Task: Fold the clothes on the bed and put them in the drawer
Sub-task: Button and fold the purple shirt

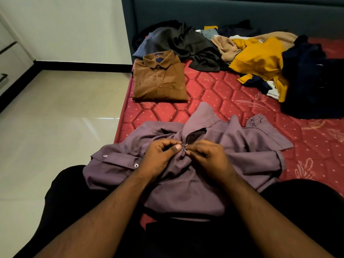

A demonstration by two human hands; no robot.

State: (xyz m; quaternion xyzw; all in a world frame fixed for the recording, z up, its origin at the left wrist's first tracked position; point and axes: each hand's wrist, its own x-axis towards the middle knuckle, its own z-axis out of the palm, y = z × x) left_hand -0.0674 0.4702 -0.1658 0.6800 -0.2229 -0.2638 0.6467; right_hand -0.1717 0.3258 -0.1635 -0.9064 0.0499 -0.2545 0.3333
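Purple button-up shirt (186, 183) lies spread front-up on the near part of the red quilted mattress (214, 94), its lower end draped toward the person's lap and its collar pointing away toward the headboard. From the head camera, both hands meet at the shirt's placket just below the open collar. The left hand (160, 157) pinches the placket's edge, fingers (168, 144) curled and thumb pressed onto the fabric. The right hand (206, 155) pinches the opposite edge right beside a small pale button (185, 149), its fingers curled in as well. The two hands are touching or nearly so at that button.

Farther up the bed, near its left edge, a brown shirt (160, 79) lies neatly folded with collar up. Behind it, against the dark teal headboard (223, 13), lies a loose heap: a dark grey garment (186, 43), a beige one (225, 45), a mustard-yellow garment (260, 58) and dark navy clothes (312, 77) on the right. Glossy pale floor tiles (55, 118) lie left of the bed, with drawer fronts (9, 58) at the far left edge
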